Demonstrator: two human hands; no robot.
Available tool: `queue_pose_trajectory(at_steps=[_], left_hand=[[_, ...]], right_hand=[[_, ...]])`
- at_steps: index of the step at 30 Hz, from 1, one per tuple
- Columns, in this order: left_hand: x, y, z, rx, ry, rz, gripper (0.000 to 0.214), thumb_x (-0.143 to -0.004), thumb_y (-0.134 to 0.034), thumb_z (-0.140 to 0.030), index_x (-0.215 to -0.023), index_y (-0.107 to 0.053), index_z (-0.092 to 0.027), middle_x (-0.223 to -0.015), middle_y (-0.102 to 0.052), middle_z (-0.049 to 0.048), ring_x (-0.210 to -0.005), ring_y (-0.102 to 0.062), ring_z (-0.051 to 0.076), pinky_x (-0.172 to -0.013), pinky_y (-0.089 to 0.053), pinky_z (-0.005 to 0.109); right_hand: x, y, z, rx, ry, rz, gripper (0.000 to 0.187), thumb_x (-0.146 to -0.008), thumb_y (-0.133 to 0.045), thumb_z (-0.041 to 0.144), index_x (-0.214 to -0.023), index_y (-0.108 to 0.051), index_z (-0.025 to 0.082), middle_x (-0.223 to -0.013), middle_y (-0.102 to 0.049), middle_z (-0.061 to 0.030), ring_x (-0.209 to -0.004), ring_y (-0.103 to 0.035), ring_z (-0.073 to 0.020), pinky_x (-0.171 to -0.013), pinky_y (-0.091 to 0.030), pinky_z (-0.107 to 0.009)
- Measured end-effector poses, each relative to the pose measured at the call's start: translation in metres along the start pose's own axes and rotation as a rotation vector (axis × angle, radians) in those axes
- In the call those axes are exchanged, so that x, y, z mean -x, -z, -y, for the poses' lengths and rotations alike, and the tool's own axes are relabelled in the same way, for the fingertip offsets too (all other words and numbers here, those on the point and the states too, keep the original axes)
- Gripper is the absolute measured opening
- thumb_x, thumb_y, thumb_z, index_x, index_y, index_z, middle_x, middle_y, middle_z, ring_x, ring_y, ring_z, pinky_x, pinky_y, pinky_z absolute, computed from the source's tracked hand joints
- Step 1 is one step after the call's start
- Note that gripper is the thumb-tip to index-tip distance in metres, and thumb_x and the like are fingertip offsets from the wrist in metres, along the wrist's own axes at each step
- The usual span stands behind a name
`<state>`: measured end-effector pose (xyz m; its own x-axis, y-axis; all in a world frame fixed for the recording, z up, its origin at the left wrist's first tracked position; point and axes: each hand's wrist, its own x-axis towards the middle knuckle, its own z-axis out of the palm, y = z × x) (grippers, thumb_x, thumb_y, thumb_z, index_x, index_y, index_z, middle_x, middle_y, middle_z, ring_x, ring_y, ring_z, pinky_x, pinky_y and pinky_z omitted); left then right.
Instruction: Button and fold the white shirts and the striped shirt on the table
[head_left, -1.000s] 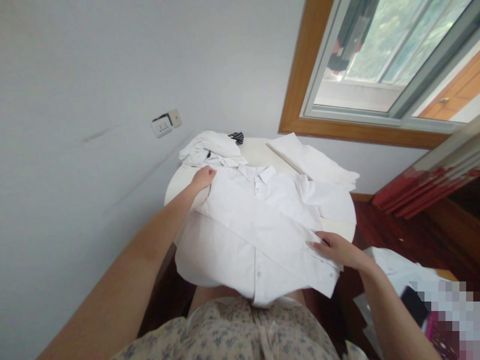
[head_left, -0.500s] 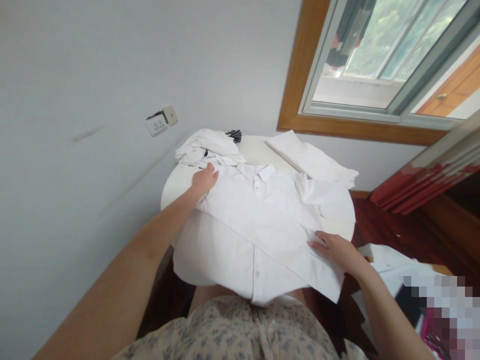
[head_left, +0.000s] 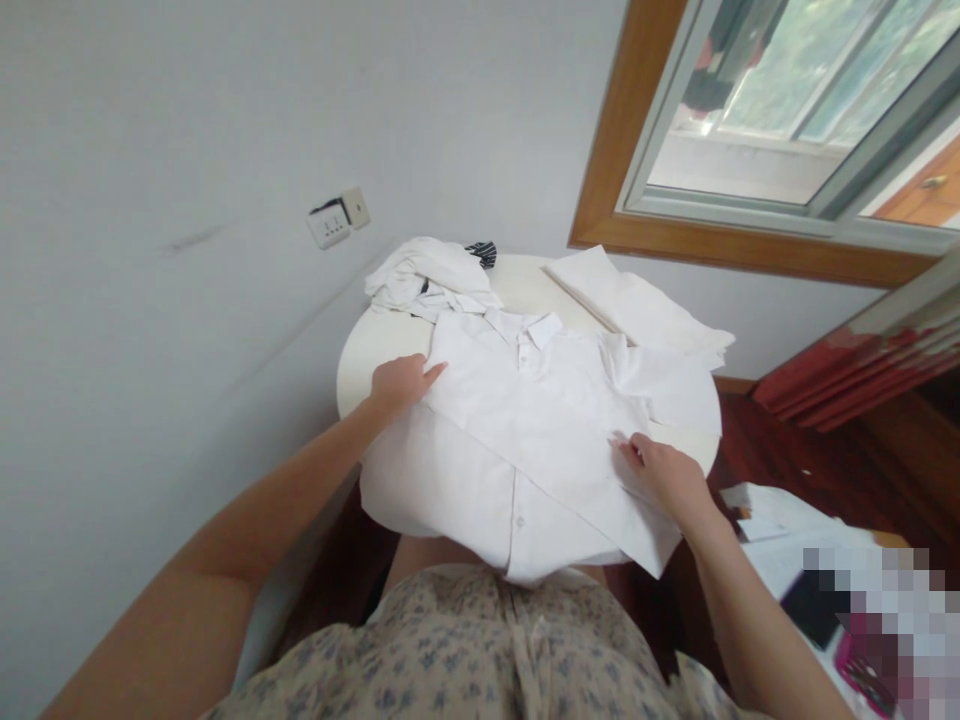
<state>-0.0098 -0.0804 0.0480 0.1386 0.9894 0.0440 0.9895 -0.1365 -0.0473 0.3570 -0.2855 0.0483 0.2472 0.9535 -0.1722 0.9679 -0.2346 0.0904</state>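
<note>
A white button-up shirt (head_left: pixel 517 410) lies front up on a round white table (head_left: pixel 356 365), its collar toward the wall and its hem hanging over the near edge. One sleeve is laid slantwise across the front, down to the lower right; the other sleeve spreads out at the right. My left hand (head_left: pixel 401 382) is closed at the shirt's left side edge, thumb on top and the other fingers mostly hidden. My right hand (head_left: pixel 667 475) pinches cloth at the shirt's right side, near the slanting sleeve.
At the table's back left sits a crumpled white garment heap (head_left: pixel 427 275) beside a black striped cloth (head_left: pixel 482 254). Folded white cloth (head_left: pixel 637 300) lies at the back right. A wall and window frame (head_left: pixel 712 245) stand behind; a lower surface with papers (head_left: pixel 780 525) is at right.
My left hand has slid from near the shoulder down the shirt's left edge. My right hand has shifted slightly inward and up with the cloth. The whole view has shifted a little.
</note>
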Motion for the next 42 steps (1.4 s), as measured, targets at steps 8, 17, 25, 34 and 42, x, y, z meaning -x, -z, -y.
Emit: queue_pose_trajectory(at_steps=[8,17,25,34,42], left_hand=[[0.001,-0.005,0.007,-0.011,-0.027,-0.038,0.058,-0.091,-0.030,-0.061,-0.105,-0.063,-0.015,-0.089,-0.070,0.0144,-0.086,-0.066,0.030,-0.070,-0.044,0.034],[-0.103,-0.001,-0.004,0.280,0.154,-0.058,0.059,-0.089,-0.033,-0.061,-0.100,-0.069,-0.015,-0.107,-0.069,0.0169,-0.104,-0.062,0.031,-0.083,-0.046,0.038],[-0.127,-0.014,0.002,0.384,0.117,-0.111,0.036,-0.088,-0.047,-0.045,-0.099,-0.068,-0.017,-0.106,-0.070,0.0109,-0.101,-0.063,0.024,-0.080,-0.046,0.029],[-0.103,0.020,-0.007,0.259,0.130,-0.514,0.054,-0.099,-0.017,-0.046,-0.119,-0.052,-0.011,-0.085,-0.068,0.0154,-0.083,-0.066,0.027,-0.073,-0.044,0.031],[-0.159,0.086,-0.011,0.407,0.170,-0.659,0.054,-0.099,-0.013,-0.047,-0.127,-0.043,-0.013,-0.103,-0.065,0.0147,-0.098,-0.063,0.026,-0.083,-0.041,0.031]], right_hand=[[-0.015,0.004,-0.007,0.031,0.047,-0.032,0.037,-0.098,-0.038,0.049,-0.100,-0.060,0.019,-0.086,-0.069,-0.0088,-0.081,-0.067,-0.0240,-0.066,-0.042,-0.029],[-0.165,0.062,0.015,0.126,0.196,-0.384,0.031,-0.096,-0.041,0.028,-0.119,-0.060,0.017,-0.118,-0.061,-0.0150,-0.114,-0.050,-0.0278,-0.089,-0.038,-0.038],[-0.226,0.055,0.015,0.186,0.086,-0.271,0.033,-0.094,-0.045,0.035,-0.110,-0.065,0.014,-0.115,-0.062,-0.0184,-0.117,-0.048,-0.0302,-0.092,-0.035,-0.042],[-0.222,0.069,0.005,0.076,-0.038,-0.612,0.037,-0.103,-0.023,0.036,-0.115,-0.051,0.015,-0.095,-0.064,-0.0103,-0.073,-0.060,-0.0167,-0.057,-0.030,-0.026],[-0.263,0.138,-0.011,0.047,-0.115,-0.836,0.048,-0.102,-0.013,0.040,-0.114,-0.052,0.013,-0.092,-0.064,-0.0122,-0.071,-0.057,-0.0187,-0.058,-0.025,-0.027]])
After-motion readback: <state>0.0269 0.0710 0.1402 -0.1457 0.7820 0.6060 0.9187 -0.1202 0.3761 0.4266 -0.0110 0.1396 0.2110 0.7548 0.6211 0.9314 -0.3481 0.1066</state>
